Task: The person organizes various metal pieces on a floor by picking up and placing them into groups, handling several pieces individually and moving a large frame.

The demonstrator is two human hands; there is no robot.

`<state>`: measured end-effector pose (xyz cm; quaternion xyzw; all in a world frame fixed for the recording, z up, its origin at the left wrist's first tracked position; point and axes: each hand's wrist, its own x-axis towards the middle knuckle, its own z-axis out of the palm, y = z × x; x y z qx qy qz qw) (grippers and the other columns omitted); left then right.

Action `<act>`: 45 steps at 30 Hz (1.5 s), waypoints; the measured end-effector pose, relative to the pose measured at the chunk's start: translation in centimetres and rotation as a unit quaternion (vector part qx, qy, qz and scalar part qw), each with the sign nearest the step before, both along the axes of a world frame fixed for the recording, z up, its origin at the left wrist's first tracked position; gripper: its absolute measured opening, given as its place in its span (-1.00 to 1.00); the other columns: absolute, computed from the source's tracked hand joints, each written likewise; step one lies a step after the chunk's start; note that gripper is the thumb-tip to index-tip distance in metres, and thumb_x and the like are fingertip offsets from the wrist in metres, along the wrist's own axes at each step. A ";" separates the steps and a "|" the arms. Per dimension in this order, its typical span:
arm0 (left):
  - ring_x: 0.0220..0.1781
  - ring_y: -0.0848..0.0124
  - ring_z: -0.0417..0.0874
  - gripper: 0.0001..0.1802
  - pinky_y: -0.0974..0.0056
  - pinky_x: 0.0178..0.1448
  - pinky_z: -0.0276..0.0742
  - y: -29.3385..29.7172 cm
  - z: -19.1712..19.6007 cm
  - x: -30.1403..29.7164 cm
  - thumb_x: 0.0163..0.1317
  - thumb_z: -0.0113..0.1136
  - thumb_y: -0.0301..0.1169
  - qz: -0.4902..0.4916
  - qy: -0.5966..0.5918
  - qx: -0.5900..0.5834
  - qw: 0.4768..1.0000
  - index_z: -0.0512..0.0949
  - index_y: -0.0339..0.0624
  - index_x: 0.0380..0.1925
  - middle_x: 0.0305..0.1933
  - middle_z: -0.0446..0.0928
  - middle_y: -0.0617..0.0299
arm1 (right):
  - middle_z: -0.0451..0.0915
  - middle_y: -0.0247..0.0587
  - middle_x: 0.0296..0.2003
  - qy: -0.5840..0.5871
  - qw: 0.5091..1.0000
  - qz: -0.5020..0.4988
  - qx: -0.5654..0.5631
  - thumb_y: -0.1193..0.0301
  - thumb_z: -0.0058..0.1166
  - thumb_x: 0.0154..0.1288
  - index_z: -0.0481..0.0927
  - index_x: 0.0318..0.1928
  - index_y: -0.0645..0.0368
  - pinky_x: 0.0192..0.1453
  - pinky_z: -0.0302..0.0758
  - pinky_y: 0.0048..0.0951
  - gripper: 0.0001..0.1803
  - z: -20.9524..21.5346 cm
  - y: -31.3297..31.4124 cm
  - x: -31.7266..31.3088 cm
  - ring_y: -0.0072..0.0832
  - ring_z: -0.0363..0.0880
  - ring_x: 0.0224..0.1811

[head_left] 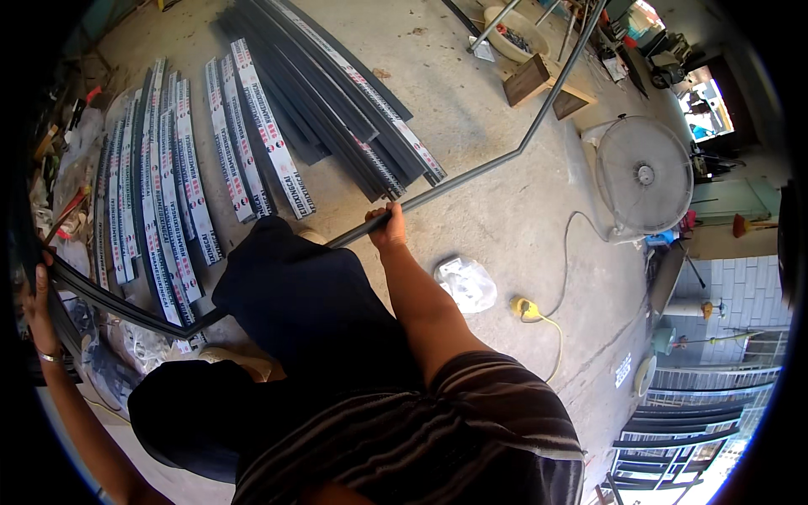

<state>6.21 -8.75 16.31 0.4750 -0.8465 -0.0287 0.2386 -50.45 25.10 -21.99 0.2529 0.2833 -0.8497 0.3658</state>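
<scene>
A long dark grey metal profile frame [459, 181], bent at its corners, stretches from the upper right across to the far left. My right hand [388, 227] is closed around its middle stretch, just right of my raised knee. At the left rim my left hand [40, 313], a band on its wrist, grips the frame's other end, its fingers partly lost in the dark edge. My leg in dark trousers [311, 290] hides part of the frame.
Labelled dark profile strips [177, 194] lie in rows ahead, beside a larger pile [324, 93]. To the right are a wooden block [530, 80], a round fan [645, 174], a yellow socket with its cord [523, 307] and a white plastic bag [465, 284]. Plastic-wrapped clutter fills the left side.
</scene>
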 end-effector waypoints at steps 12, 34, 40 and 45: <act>0.18 0.34 0.40 -0.64 0.33 0.31 0.17 9.5 4.5 -9.1 0.30 0.10 -0.22 -0.036 0.092 0.177 0.979 0.60 -0.34 -0.16 0.14 0.45 0.14 | 0.55 -0.37 -0.21 0.106 0.933 0.316 0.133 -0.07 0.11 0.20 0.43 -0.14 -0.12 0.06 0.40 0.00 -0.60 -8.7 2.7 -1.7 -0.36 0.47 -0.10; 0.09 0.27 0.44 -0.59 0.22 0.17 0.34 15.2 -3.3 -3.3 0.25 0.21 -0.17 -0.170 0.120 0.162 0.965 0.61 -0.39 -0.19 0.10 0.38 0.04 | 0.54 -0.18 0.02 0.888 0.325 0.057 0.319 0.35 0.04 0.36 0.47 0.12 0.19 0.15 0.39 -0.39 -0.64 44.9 4.4 1.4 -0.42 0.48 0.05; 0.11 0.21 0.42 -0.63 0.22 0.20 0.30 16.2 -5.9 -1.2 0.21 0.26 -0.18 -0.196 0.117 0.194 0.954 0.64 -0.33 -0.24 -0.01 0.43 0.02 | 0.43 -0.23 0.15 0.965 -0.079 -0.134 0.210 0.35 0.31 0.04 0.41 0.19 0.01 0.29 0.20 -0.19 -0.36 52.7 -3.5 10.4 -0.23 0.31 0.24; -0.19 0.18 0.52 -0.66 0.16 -0.01 0.41 15.5 -8.5 0.6 0.19 0.26 -0.13 -0.170 0.034 0.185 0.967 0.67 -0.20 -0.28 -0.19 0.55 0.00 | 0.46 -0.25 0.06 0.967 -0.183 -0.040 0.174 0.16 0.36 -0.12 0.40 0.18 -0.06 0.36 0.20 -0.10 -0.24 51.3 -6.7 11.4 -0.24 0.35 0.20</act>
